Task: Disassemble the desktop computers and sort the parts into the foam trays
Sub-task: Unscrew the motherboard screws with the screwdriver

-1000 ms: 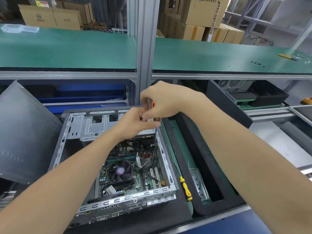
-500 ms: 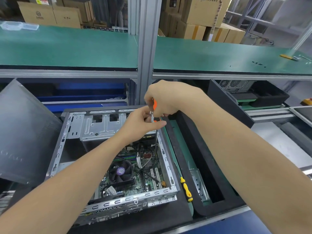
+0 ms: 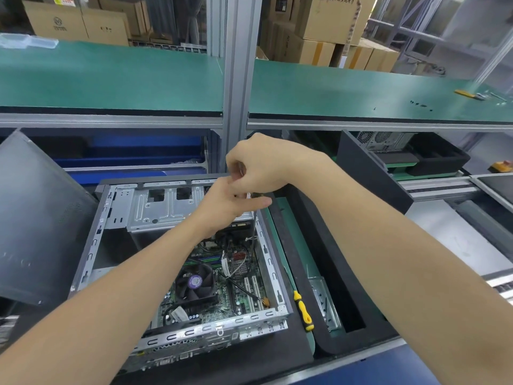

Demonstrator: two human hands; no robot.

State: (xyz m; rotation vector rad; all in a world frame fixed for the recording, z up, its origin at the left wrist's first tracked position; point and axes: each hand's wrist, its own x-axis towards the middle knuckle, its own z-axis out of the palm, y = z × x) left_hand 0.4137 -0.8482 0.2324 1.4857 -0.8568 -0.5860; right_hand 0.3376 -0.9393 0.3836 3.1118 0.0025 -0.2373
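two hands over case [image 3: 268,255] rim: right grip [image 3: 258,168] round screwdriver [image 3: 254,223], left grip [image 3: 230,202] unclear

Right hand [image 3: 261,166], fingers curled, touches left hand [image 3: 229,205] just below it.

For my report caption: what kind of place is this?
Probably a factory electronics teardown line: green-matted bench shelves, an opened desktop computer, and a black foam tray beside it.
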